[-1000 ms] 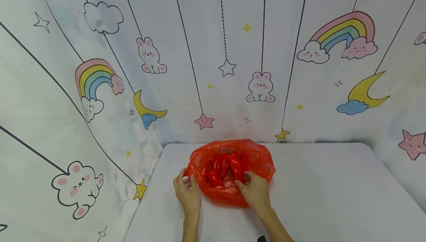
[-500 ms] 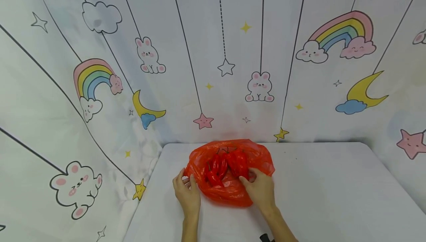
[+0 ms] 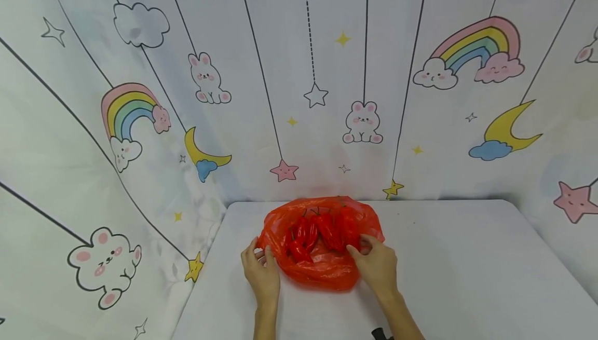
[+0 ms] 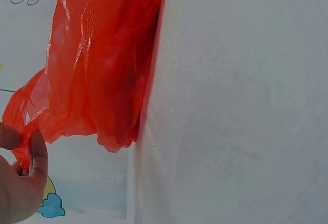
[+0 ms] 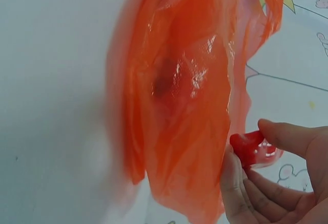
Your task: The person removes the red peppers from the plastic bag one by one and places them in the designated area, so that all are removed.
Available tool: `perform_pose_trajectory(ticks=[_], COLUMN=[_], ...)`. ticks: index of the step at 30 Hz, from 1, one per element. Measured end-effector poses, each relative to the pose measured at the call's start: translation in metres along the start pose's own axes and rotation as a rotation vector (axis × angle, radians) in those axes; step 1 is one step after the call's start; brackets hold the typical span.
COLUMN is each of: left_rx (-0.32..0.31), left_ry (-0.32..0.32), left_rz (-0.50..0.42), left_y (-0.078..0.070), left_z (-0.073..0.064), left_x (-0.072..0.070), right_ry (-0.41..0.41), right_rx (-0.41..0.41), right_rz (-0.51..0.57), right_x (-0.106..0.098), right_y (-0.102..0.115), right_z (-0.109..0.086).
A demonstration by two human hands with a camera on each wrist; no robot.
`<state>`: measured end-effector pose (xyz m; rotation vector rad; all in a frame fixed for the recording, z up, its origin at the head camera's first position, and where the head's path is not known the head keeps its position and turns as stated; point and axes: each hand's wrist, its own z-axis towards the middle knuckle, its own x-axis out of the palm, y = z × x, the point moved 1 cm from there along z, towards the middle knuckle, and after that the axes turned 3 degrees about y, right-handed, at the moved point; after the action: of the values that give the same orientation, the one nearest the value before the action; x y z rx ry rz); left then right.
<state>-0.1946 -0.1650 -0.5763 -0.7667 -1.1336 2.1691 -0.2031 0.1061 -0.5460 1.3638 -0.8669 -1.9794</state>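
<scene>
Red, glossy, long pepper (image 5: 252, 149) is pinched in my right hand (image 3: 379, 267) — my left hand (image 3: 262, 277) pinches the thin red plastic bag (image 3: 322, 277).

Below the red bag (image 3: 322, 276), the head view's bottom edge cuts off both forearms (image 3: 405, 314) and an unidentifiable dark object (image 3: 379, 334). Inside it, overlapping peppers (image 3: 329, 231) hide one another, their count unclear. Specks (image 3: 413, 222) on the counter (image 3: 458, 267) to its right are too small to tell. Beside the bag, the left hand (image 4: 21, 188) is cut off in the left wrist view.
</scene>
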Motion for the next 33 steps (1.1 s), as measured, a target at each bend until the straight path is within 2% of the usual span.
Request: perform_pose_trajectory(ticks=[11, 18, 33], left_rx=[-0.013, 0.027, 0.033], left_ry=[0.005, -0.014, 0.001], left_rz=[0.000, -0.028, -0.027], left_y=[0.001, 0.005, 0.004], left_z=[0.000, 0.000, -0.001], left_x=[0.001, 0.002, 0.001], right_ry=[-0.057, -0.121, -0.123], right_rx=[0.005, 0.013, 0.100], right_rz=[-0.004, 0.001, -0.080], right_x=[-0.016, -0.032, -0.050], right_y=[-0.013, -0.021, -0.045], right_z=[0.001, 0.005, 0.008])
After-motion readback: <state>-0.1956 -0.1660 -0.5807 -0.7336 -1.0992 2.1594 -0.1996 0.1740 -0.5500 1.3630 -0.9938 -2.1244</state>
